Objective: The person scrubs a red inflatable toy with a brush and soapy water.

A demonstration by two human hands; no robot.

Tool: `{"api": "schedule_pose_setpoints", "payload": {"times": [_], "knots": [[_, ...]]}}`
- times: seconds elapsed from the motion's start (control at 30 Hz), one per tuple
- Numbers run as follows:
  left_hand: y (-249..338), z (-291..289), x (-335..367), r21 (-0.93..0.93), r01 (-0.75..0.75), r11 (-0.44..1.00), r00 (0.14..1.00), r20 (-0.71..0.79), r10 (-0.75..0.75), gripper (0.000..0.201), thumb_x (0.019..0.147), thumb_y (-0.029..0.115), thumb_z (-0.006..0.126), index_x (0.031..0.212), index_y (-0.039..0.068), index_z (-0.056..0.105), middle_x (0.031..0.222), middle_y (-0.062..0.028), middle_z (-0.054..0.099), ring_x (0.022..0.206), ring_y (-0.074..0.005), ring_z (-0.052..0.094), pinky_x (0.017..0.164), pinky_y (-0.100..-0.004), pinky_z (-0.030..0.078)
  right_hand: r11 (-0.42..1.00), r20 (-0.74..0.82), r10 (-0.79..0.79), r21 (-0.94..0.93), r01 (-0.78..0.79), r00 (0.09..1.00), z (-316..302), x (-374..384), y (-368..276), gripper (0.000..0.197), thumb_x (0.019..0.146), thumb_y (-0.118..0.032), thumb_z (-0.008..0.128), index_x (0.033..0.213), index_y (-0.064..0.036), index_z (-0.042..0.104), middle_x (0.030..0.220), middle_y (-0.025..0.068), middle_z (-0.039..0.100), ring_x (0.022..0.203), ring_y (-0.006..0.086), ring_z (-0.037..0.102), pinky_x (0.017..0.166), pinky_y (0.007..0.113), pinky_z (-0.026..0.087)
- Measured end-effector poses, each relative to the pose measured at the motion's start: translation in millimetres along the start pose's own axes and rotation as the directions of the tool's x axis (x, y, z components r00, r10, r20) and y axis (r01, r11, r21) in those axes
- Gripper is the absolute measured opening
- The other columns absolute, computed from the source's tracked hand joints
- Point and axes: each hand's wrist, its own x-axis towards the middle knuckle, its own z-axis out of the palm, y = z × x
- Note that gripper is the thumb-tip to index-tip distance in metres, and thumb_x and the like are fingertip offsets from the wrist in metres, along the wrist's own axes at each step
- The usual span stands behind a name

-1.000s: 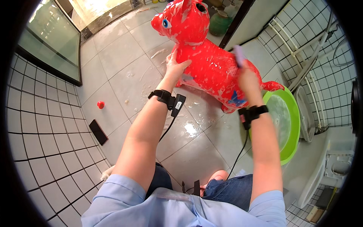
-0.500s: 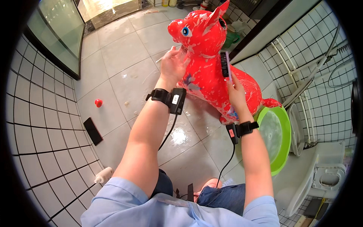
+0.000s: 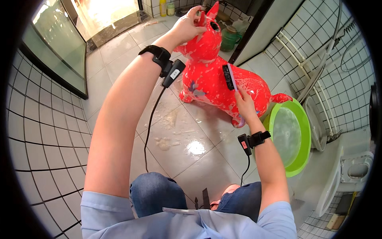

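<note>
A red inflatable animal toy, streaked with white suds, stands on the wet tiled floor at the far middle. My left hand is at the top of its head, fingers closed around one ear. The hand and forearm cover most of the toy's face. My right hand grips the handle of a scrubbing brush. The brush has dark bristles and a pale purple back, and it is against the toy's back just behind the neck.
A lime-green basin of cloudy water stands at the right, beside the toy's tail. Behind the toy are a green jug and a yellow bottle. A white plastic seat is at the lower right. Foamy puddles lie on the floor.
My left hand has gone from beside the toy's chin up to its ear. The head has tipped away from me, and the brush has shifted slightly down along the back.
</note>
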Motion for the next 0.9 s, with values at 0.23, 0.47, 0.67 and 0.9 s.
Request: {"api": "schedule_pose_setpoints", "payload": {"times": [0.23,0.47,0.67,0.9], "knots": [[66.3,-3.3,-40.0,0.455,-0.073,0.887,0.996,0.079,0.042,0.036,0.079,0.023,0.069,0.108,0.003,0.06,0.091,-0.0145,0.066,0.082,-0.0237,0.063,0.077,-0.0308,0.049,0.995,0.069,-0.019,-0.096,0.026,0.997,-2.6,-26.4,42.7,0.048,0.093,-0.025,0.048,0.137,-0.0085,0.039,0.092,0.0248,0.064,0.077,0.0356,0.066,0.073,0.041,0.051],[96.2,-10.1,-107.2,0.321,-0.329,0.888,0.937,0.225,0.266,0.033,0.078,0.029,0.07,0.093,0.004,0.055,0.086,-0.0151,0.058,0.082,-0.0315,0.057,0.075,-0.0378,0.046,0.812,0.088,-0.351,-0.467,0.35,0.932,-17.9,-51.1,103.7,0.062,0.088,-0.017,0.051,0.145,-0.0232,0.024,0.076,0.022,0.063,0.065,0.0405,0.062,0.063,0.051,0.05],[85.6,-26.8,-136.5,0.533,-0.479,0.698,0.878,0.308,0.367,0.056,0.069,0.026,0.078,0.118,0.011,0.054,0.121,-0.0128,0.052,0.119,-0.03,0.046,0.094,-0.039,0.042,0.918,0.081,-0.23,-0.314,0.244,0.97,-15.6,-55.4,98.8,0.063,0.09,-0.019,0.05,0.146,-0.0222,0.02,0.081,0.025,0.063,0.072,0.042,0.062,0.065,0.049,0.05],[71.1,-30.6,-132.6,0.432,-0.272,0.86,0.928,0.352,0.117,0.064,0.065,0.027,0.079,0.121,0.009,0.055,0.125,-0.0106,0.055,0.12,-0.0311,0.047,0.1,-0.0403,0.039,0.882,0.149,0.011,0.464,-0.08,0.989,95.0,-94.8,-26.0,0.07,0.091,-0.018,0.042,0.148,-0.0138,0.003,0.068,0.0232,0.058,0.055,0.0327,0.058,0.056,0.042,0.046]]}}
